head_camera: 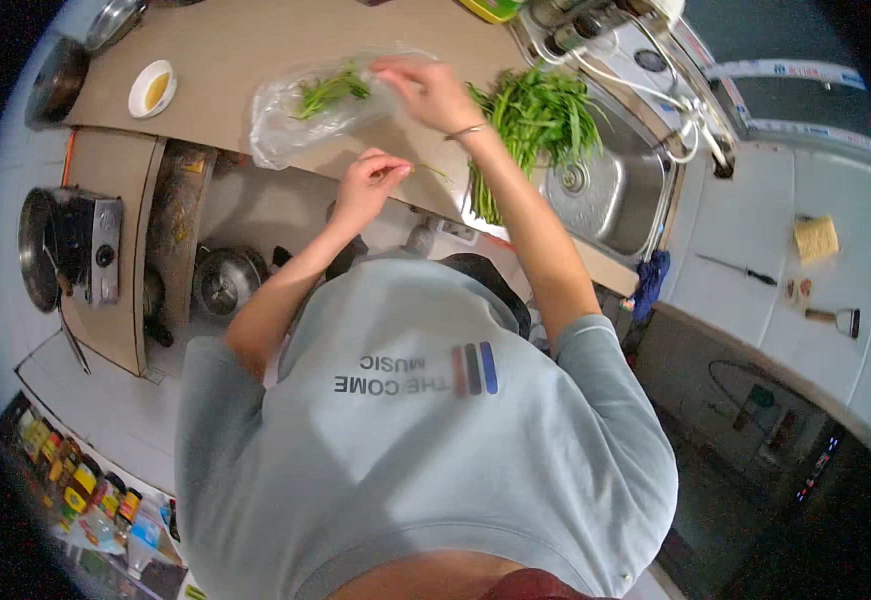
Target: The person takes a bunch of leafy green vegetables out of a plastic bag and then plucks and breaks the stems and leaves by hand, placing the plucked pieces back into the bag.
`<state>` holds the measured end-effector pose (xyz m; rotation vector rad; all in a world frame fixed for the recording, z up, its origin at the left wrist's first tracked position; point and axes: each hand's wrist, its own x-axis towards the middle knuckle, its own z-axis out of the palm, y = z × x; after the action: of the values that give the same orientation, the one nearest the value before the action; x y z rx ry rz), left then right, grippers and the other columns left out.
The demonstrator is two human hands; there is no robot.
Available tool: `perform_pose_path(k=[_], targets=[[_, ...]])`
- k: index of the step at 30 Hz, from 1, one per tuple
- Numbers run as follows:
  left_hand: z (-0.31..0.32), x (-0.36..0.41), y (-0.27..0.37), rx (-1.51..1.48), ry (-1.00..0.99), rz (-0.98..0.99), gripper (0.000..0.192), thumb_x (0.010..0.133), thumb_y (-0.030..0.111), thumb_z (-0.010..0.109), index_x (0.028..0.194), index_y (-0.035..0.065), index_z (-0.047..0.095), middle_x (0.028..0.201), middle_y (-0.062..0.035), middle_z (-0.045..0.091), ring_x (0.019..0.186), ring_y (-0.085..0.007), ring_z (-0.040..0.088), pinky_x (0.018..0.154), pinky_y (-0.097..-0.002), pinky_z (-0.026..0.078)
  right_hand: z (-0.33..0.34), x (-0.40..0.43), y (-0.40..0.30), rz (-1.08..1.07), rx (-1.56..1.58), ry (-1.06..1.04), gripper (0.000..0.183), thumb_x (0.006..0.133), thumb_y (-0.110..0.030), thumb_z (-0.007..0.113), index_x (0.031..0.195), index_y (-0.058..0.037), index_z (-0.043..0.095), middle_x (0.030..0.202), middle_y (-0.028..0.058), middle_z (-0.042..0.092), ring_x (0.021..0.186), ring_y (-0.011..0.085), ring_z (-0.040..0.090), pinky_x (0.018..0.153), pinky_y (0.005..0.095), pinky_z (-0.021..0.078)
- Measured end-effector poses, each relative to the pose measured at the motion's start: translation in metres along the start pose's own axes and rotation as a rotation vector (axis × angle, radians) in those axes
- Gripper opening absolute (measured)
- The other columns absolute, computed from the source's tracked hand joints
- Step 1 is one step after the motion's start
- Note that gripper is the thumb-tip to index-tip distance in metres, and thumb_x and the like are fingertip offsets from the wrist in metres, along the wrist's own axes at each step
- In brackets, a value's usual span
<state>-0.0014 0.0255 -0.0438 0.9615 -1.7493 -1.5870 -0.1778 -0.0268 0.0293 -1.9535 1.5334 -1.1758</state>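
My left hand [370,186] pinches a thin green vegetable stem [432,173] between thumb and fingertips, just above the counter's front edge. My right hand [429,91] is reached over the right end of a clear plastic bag [274,124]; it is blurred, and whether its fingertips hold anything is unclear. On the bag lies a small pile of picked green leaves and stems [333,91]. A large bunch of long-stemmed leafy greens [544,112] rests to the right, between the counter and the sink, partly behind my right forearm.
A steel sink [608,202] with a faucet is at the right. A white bowl [152,88] holds brownish-yellow liquid at the back left. Far left stands a stove [108,251] with a wok [36,251]. A sponge [816,238], a dark-handled pointed tool [758,277] and a peeler [844,322] are far right.
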Motion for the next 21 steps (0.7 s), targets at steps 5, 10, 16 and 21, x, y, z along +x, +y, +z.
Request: perform_pose_path(k=[5, 10, 16, 21], targets=[[0.036, 0.021, -0.012, 0.622, 0.025, 0.29, 0.017, 0.079, 0.012, 0.066, 0.095, 0.0108, 0.071, 0.089, -0.0061, 0.059, 0.09, -0.0242, 0.052, 0.077, -0.0344, 0.042, -0.121, -0.096, 0.029, 0.387, 0.049, 0.229, 0.027, 0.093, -0.022, 0.054, 0.106, -0.0022, 0.067, 0.092, 0.0085, 0.071, 0.084, 0.0115, 0.065, 0.075, 0.0245, 0.0497], [0.061, 0.026, -0.001, 0.835, 0.095, 0.409, 0.021, 0.076, 0.013, 0.067, 0.096, 0.0131, 0.071, 0.088, -0.0063, 0.06, 0.098, -0.0276, 0.049, 0.08, -0.0354, 0.041, -0.177, -0.212, 0.027, 0.803, -0.089, 0.356, 0.021, 0.087, -0.021, 0.064, 0.087, 0.0003, 0.069, 0.074, 0.003, 0.067, 0.066, 0.0071, 0.058, 0.061, 0.0233, 0.0459], [0.117, 0.033, 0.009, 0.372, -0.238, 0.26, 0.009, 0.077, 0.009, 0.067, 0.086, 0.0077, 0.067, 0.084, -0.0079, 0.059, 0.079, -0.0223, 0.056, 0.07, -0.0331, 0.046, -0.123, -0.272, 0.021, 0.799, -0.04, 0.264, 0.022, 0.081, -0.022, 0.07, 0.082, -0.0003, 0.067, 0.068, 0.0062, 0.066, 0.061, 0.0088, 0.058, 0.059, 0.0259, 0.047], [0.145, 0.024, 0.02, 0.351, -0.207, 0.11, 0.013, 0.077, 0.015, 0.07, 0.076, 0.0047, 0.062, 0.076, -0.0078, 0.057, 0.064, -0.0216, 0.057, 0.06, -0.0344, 0.047, -0.097, -0.254, 0.01, 0.857, -0.088, 0.307, 0.024, 0.08, -0.024, 0.069, 0.079, 0.0, 0.066, 0.068, 0.0114, 0.066, 0.061, 0.0186, 0.063, 0.06, 0.0303, 0.0494]])
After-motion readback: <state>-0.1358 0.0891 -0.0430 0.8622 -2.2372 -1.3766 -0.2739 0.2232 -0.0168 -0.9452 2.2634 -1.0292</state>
